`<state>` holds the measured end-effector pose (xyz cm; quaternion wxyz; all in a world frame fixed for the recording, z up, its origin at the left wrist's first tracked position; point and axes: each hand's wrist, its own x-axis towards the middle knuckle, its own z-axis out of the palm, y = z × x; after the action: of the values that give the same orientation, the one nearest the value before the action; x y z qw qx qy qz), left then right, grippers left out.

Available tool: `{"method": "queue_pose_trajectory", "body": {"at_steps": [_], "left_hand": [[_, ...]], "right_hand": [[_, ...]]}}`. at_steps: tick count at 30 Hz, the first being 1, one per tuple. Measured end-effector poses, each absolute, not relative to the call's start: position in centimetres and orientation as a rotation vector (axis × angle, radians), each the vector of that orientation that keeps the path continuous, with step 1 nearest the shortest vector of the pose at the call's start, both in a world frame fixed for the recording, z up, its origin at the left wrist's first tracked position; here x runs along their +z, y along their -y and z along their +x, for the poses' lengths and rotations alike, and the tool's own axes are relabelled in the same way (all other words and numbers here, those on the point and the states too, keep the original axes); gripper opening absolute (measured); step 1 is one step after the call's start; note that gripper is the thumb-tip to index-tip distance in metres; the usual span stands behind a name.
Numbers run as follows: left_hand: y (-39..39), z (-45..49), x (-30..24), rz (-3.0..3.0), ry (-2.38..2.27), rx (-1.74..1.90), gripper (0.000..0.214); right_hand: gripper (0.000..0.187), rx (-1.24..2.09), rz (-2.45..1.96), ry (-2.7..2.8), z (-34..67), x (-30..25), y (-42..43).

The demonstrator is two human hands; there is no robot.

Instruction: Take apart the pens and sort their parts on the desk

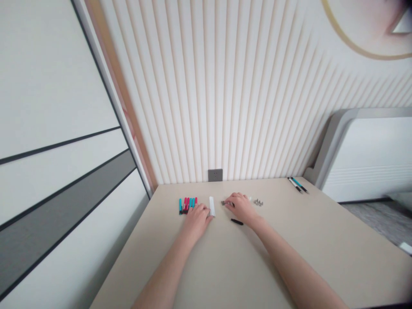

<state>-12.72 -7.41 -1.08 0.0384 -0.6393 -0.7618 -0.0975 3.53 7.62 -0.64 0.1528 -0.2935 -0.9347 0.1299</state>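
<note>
My left hand (197, 219) rests low over the table, its fingers and thumb drawn together at the near end of a row of thin white sticks (211, 204). Left of it lie pink and turquoise pen barrels (187, 203) with black ends, partly covered by the fingers. My right hand (241, 207) bends down over small grey metal pieces (223, 202), fingertips closed among them; what they pinch is too small to name. Just below that hand is a short black pen part (237, 222). Another small heap of grey pieces (258, 202) sits to its right.
Two pens, one white (294, 184) and one turquoise (299, 184), lie at the beige table's (206, 266) back right corner. Behind stands a ribbed wall with a dark socket (215, 175). A cabinet (64, 171) borders the left, a headboard (367, 154) the right.
</note>
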Motion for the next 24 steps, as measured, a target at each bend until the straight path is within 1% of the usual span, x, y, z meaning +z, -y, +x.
{"method": "queue_pose_trajectory", "body": {"at_steps": [5,11,18,24], "left_hand": [[7.4,-12.7,-1.2,-1.963,2.333,-0.325,0.021],[7.2,-12.6,-1.6,-1.927,2.304,-0.402,0.021],[6.9,-12.4,-1.9,-1.994,2.180,-0.541,0.020],[6.8,-12.1,-2.1,-2.070,2.111,-0.583,0.021]], "right_hand": [[0.017,0.681,-0.836,2.683,6.9,-0.9,-7.2],[0.017,0.880,-0.822,2.692,8.8,-2.1,-6.4],[0.022,0.748,-0.849,2.581,8.3,-2.3,-6.4],[0.026,0.638,-1.068,2.320,8.2,-3.8,-8.5]]}}
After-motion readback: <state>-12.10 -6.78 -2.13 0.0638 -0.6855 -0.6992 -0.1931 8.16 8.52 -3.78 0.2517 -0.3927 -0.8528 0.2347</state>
